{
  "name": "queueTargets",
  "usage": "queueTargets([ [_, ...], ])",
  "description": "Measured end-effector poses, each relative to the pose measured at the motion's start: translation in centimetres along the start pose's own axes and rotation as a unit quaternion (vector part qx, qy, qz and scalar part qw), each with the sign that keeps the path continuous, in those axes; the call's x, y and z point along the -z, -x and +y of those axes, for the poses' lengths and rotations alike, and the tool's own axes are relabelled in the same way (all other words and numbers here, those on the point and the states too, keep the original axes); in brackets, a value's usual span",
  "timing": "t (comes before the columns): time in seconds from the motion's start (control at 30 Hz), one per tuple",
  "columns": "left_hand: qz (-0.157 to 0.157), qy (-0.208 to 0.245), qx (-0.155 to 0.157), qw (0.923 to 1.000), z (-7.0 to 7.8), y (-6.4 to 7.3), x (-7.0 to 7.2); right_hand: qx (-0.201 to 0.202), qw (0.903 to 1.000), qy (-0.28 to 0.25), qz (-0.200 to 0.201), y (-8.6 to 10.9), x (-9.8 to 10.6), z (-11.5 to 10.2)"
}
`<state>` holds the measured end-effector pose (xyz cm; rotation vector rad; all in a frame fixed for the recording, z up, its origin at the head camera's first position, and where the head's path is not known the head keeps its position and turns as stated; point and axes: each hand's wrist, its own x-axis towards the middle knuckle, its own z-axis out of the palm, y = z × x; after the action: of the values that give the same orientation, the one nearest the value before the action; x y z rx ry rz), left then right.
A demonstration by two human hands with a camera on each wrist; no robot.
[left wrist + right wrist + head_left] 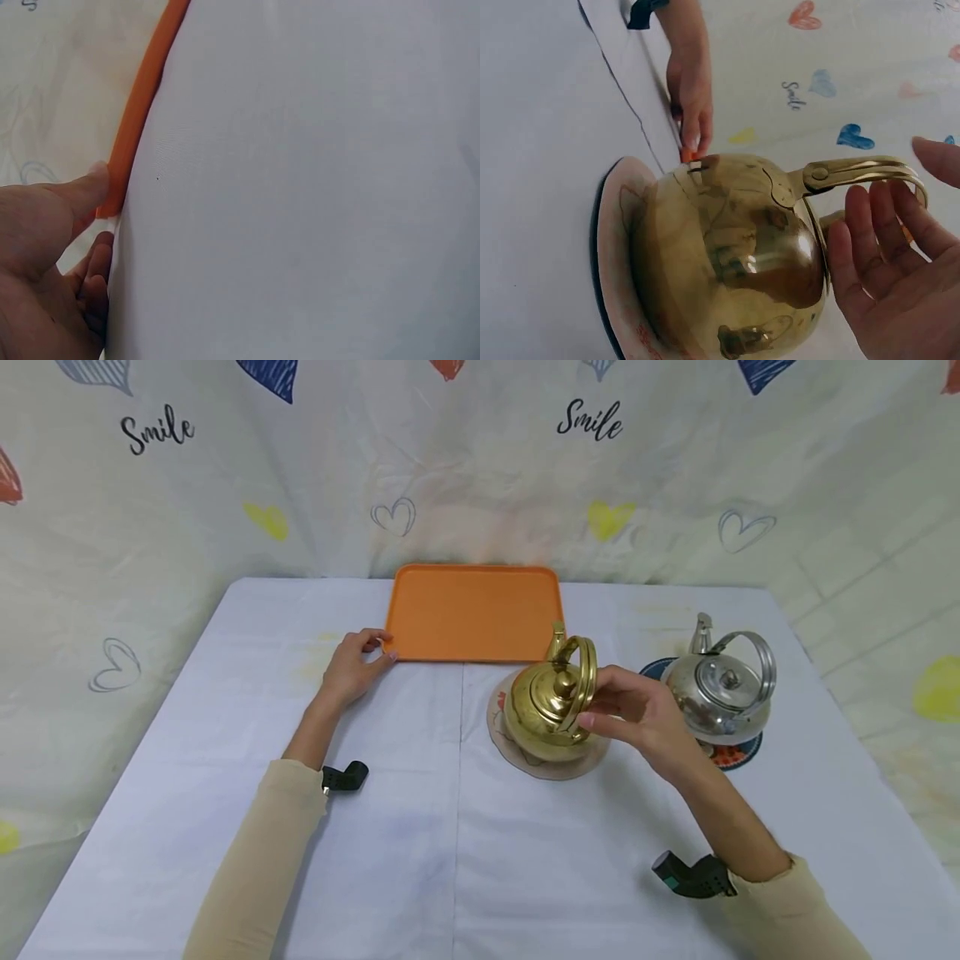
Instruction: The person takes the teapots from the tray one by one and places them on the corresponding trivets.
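A gold teapot (551, 714) with an arched handle sits on a round beige mat (497, 739). My right hand (637, 714) is at the handle's right side. In the right wrist view its fingers (885, 232) reach beside the handle, with the thumb held apart from them. An orange tray (476, 614) lies at the table's back edge, behind the teapot. My left hand (356, 668) holds the tray's front left corner between thumb and fingers. The left wrist view has the thumb (90, 191) against the tray's orange rim (139, 112).
To the right, a silver teapot (720, 693) stands on a dark blue patterned mat (738, 756). A white cloth (405, 860) covers the table. Behind it hangs a pale sheet (487, 460) printed with hearts and "Smile".
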<state>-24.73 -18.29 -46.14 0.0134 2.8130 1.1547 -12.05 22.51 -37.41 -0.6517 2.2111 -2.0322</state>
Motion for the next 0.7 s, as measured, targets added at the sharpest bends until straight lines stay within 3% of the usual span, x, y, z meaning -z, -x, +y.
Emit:
queueTargets([
  [0.23, -0.007, -0.004, 0.000, 1.0000, 0.2, -0.2, -0.4, -0.032, 0.9933, 0.067, 0.088, -1.1, 1.5, -0.2],
  [0.43, -0.005, -0.013, -0.007, 0.9999, 0.4, 0.1, -0.4, -0.049, 0.9742, 0.149, 0.162, -2.6, 3.0, 0.1],
  [0.53, 0.003, -0.020, 0.007, 0.9998, 0.3, 0.3, -0.5, -0.066, 0.9604, 0.205, 0.178, -3.5, 3.5, 0.1],
  [0.7, 0.035, -0.028, 0.023, 0.9987, 0.4, 0.6, -0.5, -0.074, 0.9409, 0.286, 0.166, -5.0, 4.0, -0.1],
])
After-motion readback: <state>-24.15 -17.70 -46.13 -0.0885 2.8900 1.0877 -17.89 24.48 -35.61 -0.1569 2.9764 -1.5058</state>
